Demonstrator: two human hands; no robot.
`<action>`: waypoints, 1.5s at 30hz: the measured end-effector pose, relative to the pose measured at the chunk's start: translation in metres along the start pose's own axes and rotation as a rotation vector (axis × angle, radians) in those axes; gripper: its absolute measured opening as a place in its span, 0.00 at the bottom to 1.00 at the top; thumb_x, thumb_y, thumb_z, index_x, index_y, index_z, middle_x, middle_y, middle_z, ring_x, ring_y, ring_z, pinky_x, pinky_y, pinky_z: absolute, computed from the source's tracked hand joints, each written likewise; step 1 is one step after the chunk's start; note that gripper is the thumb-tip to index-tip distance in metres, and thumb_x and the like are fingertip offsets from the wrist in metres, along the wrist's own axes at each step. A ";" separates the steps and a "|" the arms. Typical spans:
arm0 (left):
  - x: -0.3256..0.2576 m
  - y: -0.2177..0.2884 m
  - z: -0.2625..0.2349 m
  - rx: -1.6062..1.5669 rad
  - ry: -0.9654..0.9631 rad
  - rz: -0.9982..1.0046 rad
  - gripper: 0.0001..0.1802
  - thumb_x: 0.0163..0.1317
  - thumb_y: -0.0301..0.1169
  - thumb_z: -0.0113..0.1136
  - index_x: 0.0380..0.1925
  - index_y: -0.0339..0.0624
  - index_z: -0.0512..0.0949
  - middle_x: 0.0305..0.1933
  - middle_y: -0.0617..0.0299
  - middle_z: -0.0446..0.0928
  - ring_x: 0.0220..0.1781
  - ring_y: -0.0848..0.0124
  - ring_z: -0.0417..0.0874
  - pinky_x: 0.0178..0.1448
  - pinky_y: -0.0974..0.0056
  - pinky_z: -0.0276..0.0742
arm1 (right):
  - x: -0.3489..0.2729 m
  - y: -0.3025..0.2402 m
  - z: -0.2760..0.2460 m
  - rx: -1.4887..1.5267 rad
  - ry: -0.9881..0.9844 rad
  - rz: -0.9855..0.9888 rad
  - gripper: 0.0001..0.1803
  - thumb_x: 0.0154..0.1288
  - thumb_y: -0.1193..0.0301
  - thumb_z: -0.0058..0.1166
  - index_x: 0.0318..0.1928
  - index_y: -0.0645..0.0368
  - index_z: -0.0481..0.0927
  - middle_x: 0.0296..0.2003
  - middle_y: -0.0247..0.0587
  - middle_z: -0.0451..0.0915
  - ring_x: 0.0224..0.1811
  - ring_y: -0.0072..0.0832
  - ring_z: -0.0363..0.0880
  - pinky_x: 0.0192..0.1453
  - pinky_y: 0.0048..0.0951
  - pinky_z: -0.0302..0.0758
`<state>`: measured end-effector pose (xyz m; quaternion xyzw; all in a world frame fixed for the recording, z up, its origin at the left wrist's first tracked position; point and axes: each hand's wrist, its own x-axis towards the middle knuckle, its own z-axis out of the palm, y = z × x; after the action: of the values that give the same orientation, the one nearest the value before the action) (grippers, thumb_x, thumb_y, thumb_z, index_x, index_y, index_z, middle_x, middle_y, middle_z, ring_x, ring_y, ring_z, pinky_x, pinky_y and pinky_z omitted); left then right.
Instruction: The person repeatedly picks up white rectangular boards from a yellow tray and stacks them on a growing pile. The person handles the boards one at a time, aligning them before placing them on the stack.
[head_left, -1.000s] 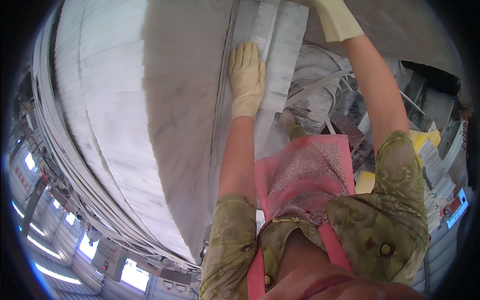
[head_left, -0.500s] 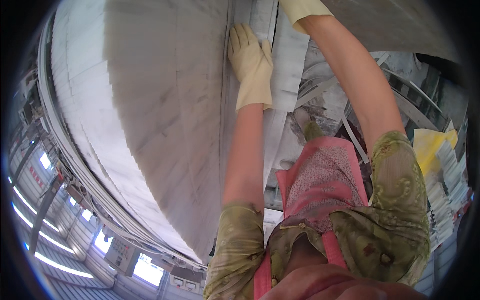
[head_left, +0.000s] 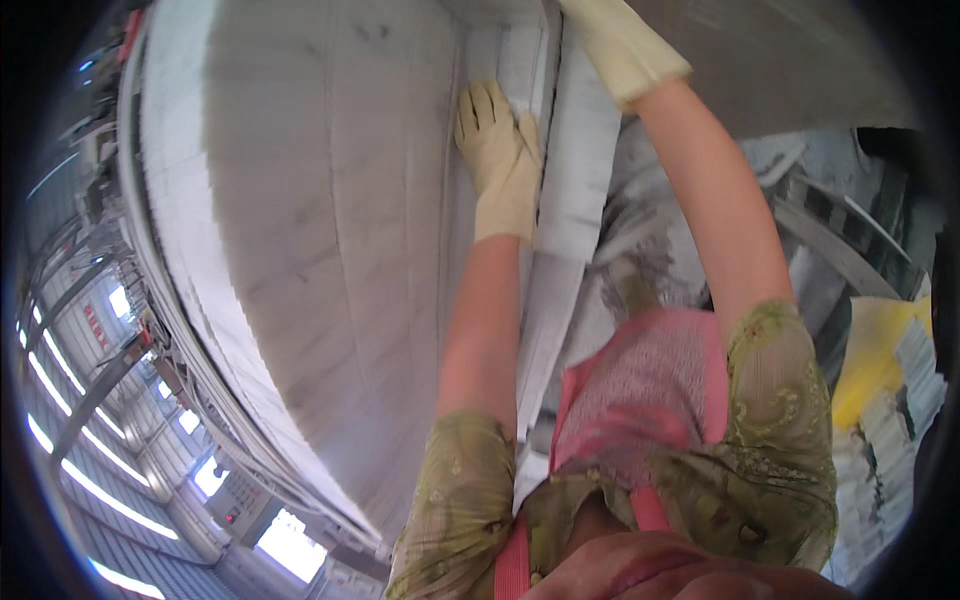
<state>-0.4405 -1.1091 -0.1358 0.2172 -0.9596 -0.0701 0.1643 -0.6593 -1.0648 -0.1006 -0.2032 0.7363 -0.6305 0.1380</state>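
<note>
My left hand (head_left: 498, 150), in a cream rubber glove, lies flat with its fingers stretched forward and its thumb a little apart. It rests on a narrow pale grey-white strip (head_left: 517, 60), beside a wide surface of grey-streaked pale slabs (head_left: 370, 200) laid side by side. To the right of this strip runs another pale strip (head_left: 585, 130) with a dark gap along it. My right hand (head_left: 622, 45), in a matching glove, reaches up past that strip to the top edge. Its fingers are cut off by the picture's edge, so what it touches is hidden.
White stepped slab ends (head_left: 180, 200) line the left side, with a long curved rail (head_left: 145, 230) beyond them. A large grey-brown sheet (head_left: 780, 60) lies at upper right. Loose strips (head_left: 840, 225) and a yellow sheet (head_left: 880, 360) are at right. A control box (head_left: 240, 505) stands lower left.
The view has shifted, and both gloved hands appear lower in it. The left hand stays flat on the strip; the right arm remains stretched forward. More of the right glove shows.
</note>
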 end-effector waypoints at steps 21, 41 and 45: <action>-0.468 -0.033 -0.178 -0.013 0.259 0.105 0.28 0.68 0.40 0.60 0.60 0.28 0.75 0.64 0.37 0.75 0.69 0.37 0.71 0.75 0.41 0.63 | -0.835 0.167 -0.240 0.212 0.283 0.641 0.22 0.80 0.56 0.46 0.55 0.63 0.79 0.33 0.42 0.87 0.31 0.26 0.84 0.40 0.29 0.78; -0.810 0.350 -0.235 -1.039 -0.795 0.901 0.18 0.64 0.42 0.64 0.21 0.42 0.82 0.24 0.50 0.79 0.30 0.47 0.81 0.36 0.48 0.74 | -1.233 -0.040 -0.310 -0.133 0.263 0.649 0.23 0.81 0.58 0.46 0.55 0.64 0.83 0.29 0.40 0.83 0.35 0.26 0.81 0.47 0.31 0.74; -0.843 0.447 -0.270 -1.167 -0.858 1.051 0.21 0.65 0.45 0.64 0.19 0.42 0.80 0.23 0.51 0.79 0.29 0.49 0.81 0.33 0.49 0.73 | -1.330 -0.056 -0.372 -0.103 0.676 0.853 0.23 0.81 0.55 0.46 0.51 0.64 0.84 0.28 0.36 0.79 0.37 0.29 0.80 0.50 0.34 0.73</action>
<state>0.1948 -0.3545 -0.0307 -0.4136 -0.7257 -0.5380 -0.1136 0.3462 -0.1177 -0.0537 0.3210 0.7866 -0.5120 0.1267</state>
